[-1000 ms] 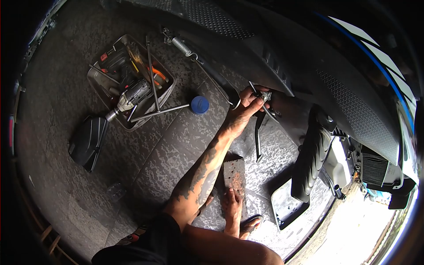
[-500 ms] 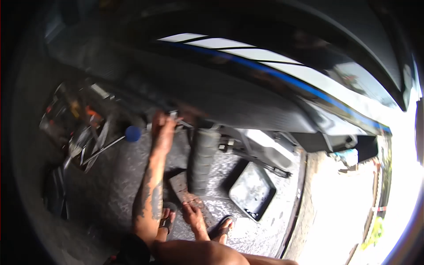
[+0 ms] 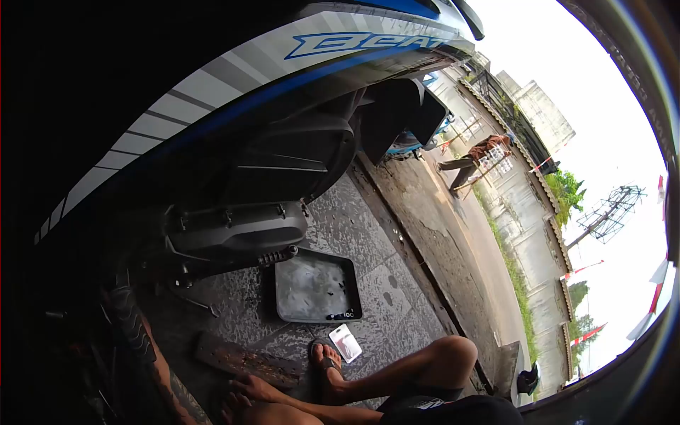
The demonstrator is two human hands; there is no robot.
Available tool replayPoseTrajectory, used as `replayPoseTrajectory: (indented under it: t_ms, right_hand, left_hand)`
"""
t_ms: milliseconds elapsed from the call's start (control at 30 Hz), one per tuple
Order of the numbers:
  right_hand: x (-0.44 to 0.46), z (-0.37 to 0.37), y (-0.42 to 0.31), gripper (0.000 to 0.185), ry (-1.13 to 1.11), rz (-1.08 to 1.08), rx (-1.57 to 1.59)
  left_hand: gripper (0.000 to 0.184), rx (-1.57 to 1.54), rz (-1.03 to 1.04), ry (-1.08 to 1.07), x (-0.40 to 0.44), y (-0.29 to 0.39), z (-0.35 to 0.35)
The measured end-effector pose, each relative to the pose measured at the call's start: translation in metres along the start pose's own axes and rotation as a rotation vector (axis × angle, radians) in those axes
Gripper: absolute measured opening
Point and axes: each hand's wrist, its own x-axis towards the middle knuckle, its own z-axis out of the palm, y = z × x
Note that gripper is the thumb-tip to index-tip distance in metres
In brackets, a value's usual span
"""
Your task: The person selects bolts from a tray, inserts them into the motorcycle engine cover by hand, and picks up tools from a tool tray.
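Both my arms come in from the bottom edge, below a scooter [image 3: 312,49] whose blue and white striped side carries the lettering "Beat". My left forearm [image 3: 166,382] runs up at lower left into deep shadow by the scooter; my left hand is hidden there, so I cannot tell whether its fingers are open or gripping. My right hand [image 3: 253,388] is low, at the near edge of a worn brown block [image 3: 248,363] lying on the patterned floor [image 3: 397,290]; its fingers are loosely spread. Right of the block is my sandalled foot [image 3: 329,360], with a white packet [image 3: 346,343] just beside it. Beyond lies a shallow dark-rimmed tray [image 3: 312,273]. Outside, in daylight, is a person [image 3: 482,157] near a wall [image 3: 513,205].
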Motion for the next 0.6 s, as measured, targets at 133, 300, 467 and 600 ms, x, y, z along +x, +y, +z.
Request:
replayPoseTrajectory:
  t_ms: [133,300,467,600]
  right_hand:
    - [-0.005,0.016,-0.035,0.040,0.034,0.170,0.180]
    - [-0.003,0.014,-0.030,0.035,0.064,0.162,0.158]
    - [-0.004,0.003,-0.005,0.034,0.064,0.223,0.221]
    - [-0.008,-0.006,0.004,0.034,0.070,0.237,0.229]
  left_hand:
    - [0.018,0.034,0.061,0.056,-0.005,0.012,-0.014]
    - [0.019,0.065,0.135,0.096,-0.013,0.017,-0.015]
    - [0.022,0.060,0.154,0.125,-0.017,0.012,-0.011]
    - [0.026,0.055,0.143,0.136,-0.014,0.006,-0.017]
